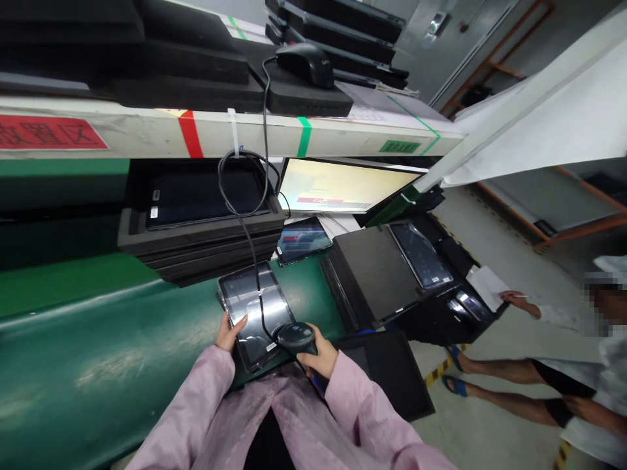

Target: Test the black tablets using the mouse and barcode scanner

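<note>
My left hand [229,333] grips the left edge of a tablet [252,300], its thumb resting on the glossy front. More than one tablet seems to be stacked there, on the green bench. My right hand [321,356] is wrapped round the handle of a black barcode scanner [295,335], whose head is over the tablet's lower right corner, near a small white label [271,346]. The scanner's black cable [261,307] runs up across the tablet to a coil hung from the shelf edge. Whether the scanner touches the glass, I cannot tell.
Black foam trays [196,245], the top one holding a tablet, stand at the back left. A lit monitor [343,186] sits under the shelf [274,134], with another tablet [302,240] before it. Foam trays [375,274] are stacked right. A person [607,352] holds paper at far right.
</note>
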Action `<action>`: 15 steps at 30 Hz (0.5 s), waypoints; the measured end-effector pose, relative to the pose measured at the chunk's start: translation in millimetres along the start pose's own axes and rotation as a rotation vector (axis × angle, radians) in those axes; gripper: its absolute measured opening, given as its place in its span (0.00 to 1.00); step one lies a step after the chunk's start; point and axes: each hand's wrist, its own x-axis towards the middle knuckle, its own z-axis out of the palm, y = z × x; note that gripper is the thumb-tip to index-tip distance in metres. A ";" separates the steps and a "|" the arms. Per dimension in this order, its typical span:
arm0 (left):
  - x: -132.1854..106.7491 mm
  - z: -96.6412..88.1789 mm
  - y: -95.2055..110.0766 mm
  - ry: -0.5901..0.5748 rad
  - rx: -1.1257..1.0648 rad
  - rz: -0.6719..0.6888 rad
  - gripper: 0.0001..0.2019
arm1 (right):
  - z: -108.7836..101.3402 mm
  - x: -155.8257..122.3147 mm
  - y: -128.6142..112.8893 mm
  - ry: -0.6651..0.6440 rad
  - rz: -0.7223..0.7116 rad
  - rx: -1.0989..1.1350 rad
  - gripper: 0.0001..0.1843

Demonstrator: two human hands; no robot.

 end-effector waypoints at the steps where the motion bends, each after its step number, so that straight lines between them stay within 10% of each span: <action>1: -1.0 0.7 0.0 0.011 0.001 0.007 0.35 | -2.1 1.8 -0.2 0.018 0.008 -0.008 0.43; 15: -3.0 3.3 -2.4 0.056 -0.007 0.021 0.33 | -11.2 6.6 4.2 -0.021 -0.027 -0.055 0.42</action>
